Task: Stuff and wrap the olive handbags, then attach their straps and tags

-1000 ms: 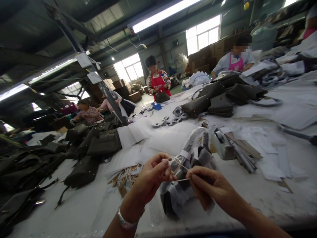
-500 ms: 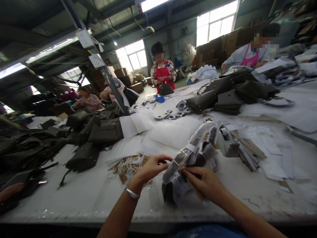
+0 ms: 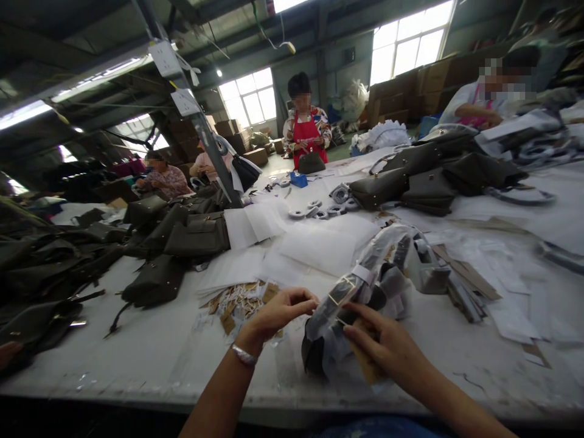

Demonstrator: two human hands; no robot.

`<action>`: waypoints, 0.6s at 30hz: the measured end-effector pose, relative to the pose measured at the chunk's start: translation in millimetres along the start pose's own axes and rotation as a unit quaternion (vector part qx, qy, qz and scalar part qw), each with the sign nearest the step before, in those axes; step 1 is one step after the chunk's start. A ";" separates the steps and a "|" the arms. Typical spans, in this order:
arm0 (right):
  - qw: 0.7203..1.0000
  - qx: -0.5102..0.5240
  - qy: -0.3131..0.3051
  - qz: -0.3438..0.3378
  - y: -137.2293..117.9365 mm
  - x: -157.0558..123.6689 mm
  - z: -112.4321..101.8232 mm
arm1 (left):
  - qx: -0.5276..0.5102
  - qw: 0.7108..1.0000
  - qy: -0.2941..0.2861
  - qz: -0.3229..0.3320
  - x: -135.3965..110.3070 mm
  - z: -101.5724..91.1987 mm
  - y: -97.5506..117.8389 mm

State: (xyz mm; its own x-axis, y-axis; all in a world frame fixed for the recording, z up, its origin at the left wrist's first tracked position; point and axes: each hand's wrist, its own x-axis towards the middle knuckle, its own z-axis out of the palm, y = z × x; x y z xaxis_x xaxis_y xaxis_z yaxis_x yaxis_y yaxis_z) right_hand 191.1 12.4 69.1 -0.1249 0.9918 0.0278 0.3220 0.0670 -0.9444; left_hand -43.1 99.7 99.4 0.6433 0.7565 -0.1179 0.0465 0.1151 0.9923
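A dark handbag strap wrapped in clear plastic film, with a gold buckle frame, arches up from a bag part in front of me. At its left edge my left hand has thumb and fingertips pinched together; what lies between them is too small to make out. My right hand is closed at the strap's right side, with a tan hang tag hanging below its fingers. A short pale string runs from its fingertips to the strap. Beyond my left hand lies a heap of brown hang tags with white strings.
Dark bags are piled on the left, and more bags lie at the back right. A tape dispenser and grey card strips are to the right. White sheets cover the middle. Co-workers are around the table.
My left fingertips have drawn together at the strap's edge. My right hand has turned slightly and shows more of the hang tag. The view has shifted a little left.
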 end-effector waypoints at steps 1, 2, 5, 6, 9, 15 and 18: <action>0.999 0.038 -0.016 0.012 -0.2 -5.2 -1.7 | -0.030 0.999 0.015 -0.001 -7.4 -1.7 -2.0; 0.995 0.086 -0.040 0.023 -1.2 -10.1 -3.1 | -0.060 0.998 0.028 0.001 -14.4 -2.5 -4.2; 0.969 0.216 -0.109 0.045 -7.0 -20.8 -5.7 | -0.147 0.987 0.063 0.021 -29.2 1.6 -10.3; 0.961 0.241 -0.123 0.054 -9.1 -22.6 -5.9 | -0.170 0.982 0.074 0.032 -31.6 4.6 -12.1; 0.955 0.256 -0.142 0.056 -13.0 -23.0 -4.1 | -0.211 0.969 0.108 0.066 -32.6 14.5 -15.8; 0.984 0.016 0.002 -0.177 -20.7 -13.6 11.1 | -0.177 0.973 0.132 0.065 -27.1 23.1 -18.7; 0.950 -0.076 0.108 -0.281 -30.3 -9.6 14.9 | -0.161 0.976 0.135 0.053 -23.8 22.4 -21.5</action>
State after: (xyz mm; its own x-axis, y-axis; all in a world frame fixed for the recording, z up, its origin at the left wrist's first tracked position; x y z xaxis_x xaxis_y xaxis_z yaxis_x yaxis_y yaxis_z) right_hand 168.5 -0.8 92.6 -0.1263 0.7925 0.5967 0.3951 0.5919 -0.7025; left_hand -42.4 64.8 81.8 0.4039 0.9125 -0.0645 -0.2807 0.1907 0.9407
